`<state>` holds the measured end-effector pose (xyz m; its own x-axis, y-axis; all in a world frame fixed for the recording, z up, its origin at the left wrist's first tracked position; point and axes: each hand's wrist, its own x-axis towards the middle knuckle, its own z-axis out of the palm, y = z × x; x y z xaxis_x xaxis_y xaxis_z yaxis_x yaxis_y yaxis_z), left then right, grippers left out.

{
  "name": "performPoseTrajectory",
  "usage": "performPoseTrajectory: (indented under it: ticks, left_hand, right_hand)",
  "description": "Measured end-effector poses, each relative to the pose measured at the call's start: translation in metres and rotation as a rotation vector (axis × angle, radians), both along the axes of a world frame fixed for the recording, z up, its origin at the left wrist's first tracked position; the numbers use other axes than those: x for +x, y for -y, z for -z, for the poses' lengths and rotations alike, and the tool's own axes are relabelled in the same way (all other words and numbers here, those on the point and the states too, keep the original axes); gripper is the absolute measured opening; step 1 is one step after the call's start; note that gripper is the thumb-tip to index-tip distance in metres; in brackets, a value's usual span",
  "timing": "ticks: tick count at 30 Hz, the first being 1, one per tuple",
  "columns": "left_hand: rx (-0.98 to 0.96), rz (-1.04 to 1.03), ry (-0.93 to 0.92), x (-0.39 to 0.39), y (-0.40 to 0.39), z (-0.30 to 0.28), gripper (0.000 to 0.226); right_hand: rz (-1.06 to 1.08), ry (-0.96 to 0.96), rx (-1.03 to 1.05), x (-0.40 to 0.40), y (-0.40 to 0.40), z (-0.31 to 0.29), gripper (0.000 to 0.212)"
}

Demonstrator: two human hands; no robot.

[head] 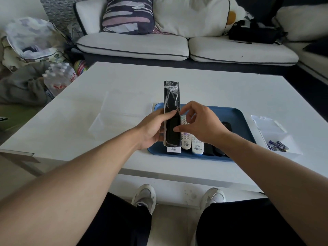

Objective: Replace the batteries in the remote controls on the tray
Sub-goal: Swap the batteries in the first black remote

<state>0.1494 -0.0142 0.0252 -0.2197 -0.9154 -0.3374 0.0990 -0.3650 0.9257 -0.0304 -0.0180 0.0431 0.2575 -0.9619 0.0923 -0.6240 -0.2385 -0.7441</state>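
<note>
A long black remote (171, 103) wrapped in clear plastic film is held upright above the blue tray (234, 118). My left hand (152, 129) grips its lower half from the left side. My right hand (198, 124) is beside it on the right, thumb and forefinger touching the remote's edge and the film; whether they pinch the film is unclear. On the tray lie two white remotes (187, 141), a label-ended remote (174, 150) under the held one, and dark remotes (224, 126) partly hidden by my right wrist.
A white open box (282, 137) right of the tray holds several blue batteries (276, 145). A clear acrylic sheet (120, 112) lies left of the tray on the white table (71, 121). A sofa stands behind; my knees and shoes are below the front edge.
</note>
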Motion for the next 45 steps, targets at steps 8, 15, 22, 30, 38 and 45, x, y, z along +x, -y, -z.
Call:
performPoseTrajectory:
  ticks: [8,15,22,30,38,45]
  left_hand:
    - [-0.016,-0.040,0.007,0.001,0.001,0.000,0.027]
    - [0.057,-0.177,-0.171,0.000,0.007,-0.007,0.026]
    - [0.138,-0.331,-0.178,0.000,0.011,-0.008,0.026]
    - [0.178,-0.323,-0.135,0.005,0.012,-0.003,0.016]
    - [0.260,-0.258,-0.256,0.011,0.004,-0.010,0.043]
    - [0.283,-0.166,-0.095,0.020,0.002,0.001,0.044]
  right_hand:
    - [0.032,-0.049,0.010,0.000,0.001,0.001,0.043]
    - [0.011,-0.016,-0.056,0.001,0.002,0.000,0.019]
    - [-0.154,-0.115,-0.075,0.006,-0.005,-0.001,0.039]
    - [-0.325,-0.346,-0.266,0.009,-0.005,0.006,0.056]
    - [-0.311,-0.303,-0.641,0.018,-0.009,0.002,0.032]
    - [-0.252,-0.348,-0.521,0.030,-0.008,0.011,0.019]
